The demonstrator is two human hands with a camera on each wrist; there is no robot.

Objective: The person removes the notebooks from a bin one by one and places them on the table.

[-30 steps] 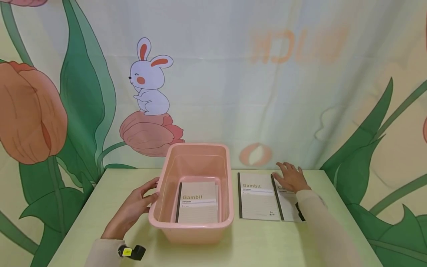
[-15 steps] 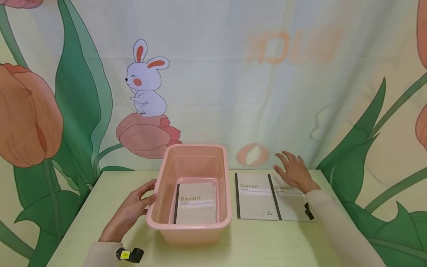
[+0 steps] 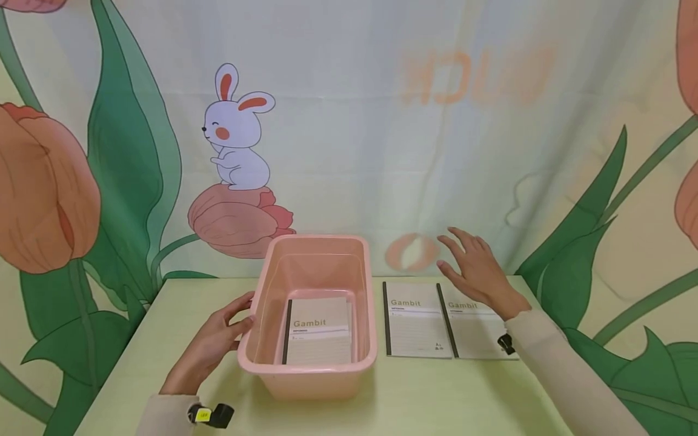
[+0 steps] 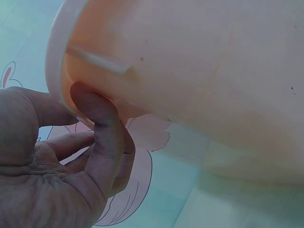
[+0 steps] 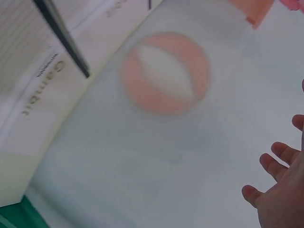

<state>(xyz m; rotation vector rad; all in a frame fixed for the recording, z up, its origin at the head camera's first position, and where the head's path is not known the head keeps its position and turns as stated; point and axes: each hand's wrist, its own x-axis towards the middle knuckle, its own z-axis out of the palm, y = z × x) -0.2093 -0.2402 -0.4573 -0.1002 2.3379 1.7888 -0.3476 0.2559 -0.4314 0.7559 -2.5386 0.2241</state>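
A pink plastic bin (image 3: 308,368) stands on the table, and my left hand (image 3: 209,336) grips its left rim. In the left wrist view, the thumb and curled fingers (image 4: 107,128) are at the bin's lip. Inside the bin lies a "Gambit" notebook (image 3: 319,349) with a dark spine; the edge of another shows beneath it. To the bin's right, two more notebooks lie side by side, a left one (image 3: 415,333) and a right one (image 3: 473,333). My right hand (image 3: 475,272) is raised above the right notebook's far end, fingers spread and holding nothing.
The pale green table (image 3: 431,393) extends in front of the bin and notebooks. Right behind its back edge hangs a printed curtain (image 3: 338,151) with a rabbit and tulips.
My right hand has lifted off the right notebook and risen up and away, uncovering its cover. The left hand stays at the bin's rim. The head view has shifted slightly.
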